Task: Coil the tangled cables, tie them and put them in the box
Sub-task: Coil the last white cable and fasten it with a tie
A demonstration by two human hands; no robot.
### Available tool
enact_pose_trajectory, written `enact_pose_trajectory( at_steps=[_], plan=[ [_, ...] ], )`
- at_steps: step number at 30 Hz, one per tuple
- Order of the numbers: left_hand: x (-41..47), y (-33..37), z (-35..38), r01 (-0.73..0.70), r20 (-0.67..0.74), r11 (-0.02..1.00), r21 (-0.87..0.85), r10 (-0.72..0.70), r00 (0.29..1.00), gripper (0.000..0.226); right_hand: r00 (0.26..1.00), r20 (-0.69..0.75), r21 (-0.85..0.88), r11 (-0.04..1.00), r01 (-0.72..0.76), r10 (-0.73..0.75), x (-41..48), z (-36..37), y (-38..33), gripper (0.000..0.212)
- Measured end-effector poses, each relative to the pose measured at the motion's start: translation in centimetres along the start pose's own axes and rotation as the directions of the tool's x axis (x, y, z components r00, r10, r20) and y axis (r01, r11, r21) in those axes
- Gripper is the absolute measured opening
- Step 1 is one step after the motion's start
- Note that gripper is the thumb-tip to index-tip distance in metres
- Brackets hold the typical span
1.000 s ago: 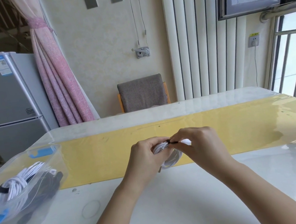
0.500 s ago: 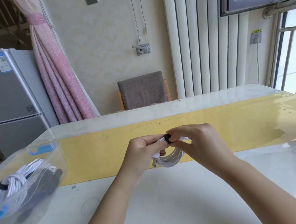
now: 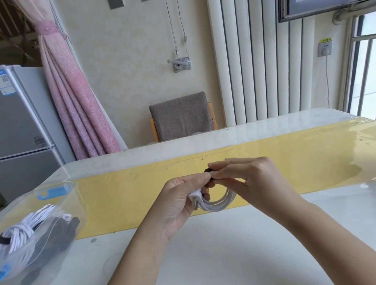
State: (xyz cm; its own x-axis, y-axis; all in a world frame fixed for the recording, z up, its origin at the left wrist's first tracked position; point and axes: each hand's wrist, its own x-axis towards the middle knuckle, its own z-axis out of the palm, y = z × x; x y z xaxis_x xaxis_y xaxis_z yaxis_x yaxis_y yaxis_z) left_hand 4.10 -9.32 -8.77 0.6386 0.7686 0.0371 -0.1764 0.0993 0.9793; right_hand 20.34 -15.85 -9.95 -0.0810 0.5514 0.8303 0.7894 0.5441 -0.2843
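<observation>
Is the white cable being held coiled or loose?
Coiled: the white cable hangs in stacked loops from the left hand and right hand.

Glossy white counter (image 3: 221, 257) beneath the left hand (image 3: 178, 203) and right hand (image 3: 254, 181), mirror-smooth and throwing back window light. Just beyond them, a yellow strip (image 3: 129, 193) shines under wrinkled clear film. The white cable (image 3: 216, 204) gripped by the left hand looks like smooth, satiny plastic. The black tie (image 3: 208, 170) pinched by the right hand reads matt, fabric-like. Well left of the left hand, a clear plastic box (image 3: 70, 201). Far beyond the hands, a chair (image 3: 181, 117) in grey woven cloth.
</observation>
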Motion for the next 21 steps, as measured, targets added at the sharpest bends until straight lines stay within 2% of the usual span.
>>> enact_pose_trajectory(
  at_steps=[3, 6, 8, 10, 13, 16, 19, 21],
  plan=[
    [0.0, 0.0, -0.3, -0.034, -0.016, 0.995, 0.095, 0.036, 0.999, 0.021, 0.993, 0.105, 0.048, 0.997, -0.058, 0.053, 0.0, -0.5, -0.5, 0.015],
    [-0.2, 0.0, -0.4, -0.077, -0.026, 0.962, 0.262, 0.087, 0.996, 0.016, 0.966, 0.161, 0.112, 0.968, -0.224, 0.204, 0.3, -1.2, -0.7, 0.01],
    [-0.2, -0.3, 0.0, -0.101, -0.006, 0.914, 0.392, 0.113, 0.994, 0.022, 0.94, 0.176, 0.112, 0.943, -0.313, 0.291, 0.4, -1.6, -0.6, 0.005],
    [-0.2, -0.6, 0.5, -0.129, 0.021, 0.888, 0.442, 0.133, 0.991, 0.025, 0.926, 0.164, 0.11, 0.927, -0.359, 0.34, 0.5, -1.9, -0.6, 0.003],
    [-0.1, -0.8, 0.6, -0.162, 0.07, 0.866, 0.474, 0.147, 0.987, 0.026, 0.915, 0.215, 0.082, 0.927, -0.365, 0.342, 0.6, -2.0, -0.7, 0.013],
    [0.0, -0.8, 0.5, -0.13, 0.051, 0.863, 0.488, 0.121, 0.991, 0.03, 0.91, 0.255, 0.023, 0.939, -0.343, 0.326, 0.5, -1.6, -0.4, 0.022],
    [0.2, -1.1, 0.5, -0.101, 0.082, 0.862, 0.496, 0.07, 0.994, 0.038, 0.921, 0.244, -0.018, 0.951, -0.309, 0.304, 0.3, -1.0, 0.1, 0.025],
    [0.2, -1.1, 0.6, -0.097, 0.091, 0.875, 0.475, 0.061, 0.994, 0.038, 0.919, 0.285, -0.04, 0.961, -0.273, 0.273, 0.1, -0.8, 0.5, 0.022]
  ],
)
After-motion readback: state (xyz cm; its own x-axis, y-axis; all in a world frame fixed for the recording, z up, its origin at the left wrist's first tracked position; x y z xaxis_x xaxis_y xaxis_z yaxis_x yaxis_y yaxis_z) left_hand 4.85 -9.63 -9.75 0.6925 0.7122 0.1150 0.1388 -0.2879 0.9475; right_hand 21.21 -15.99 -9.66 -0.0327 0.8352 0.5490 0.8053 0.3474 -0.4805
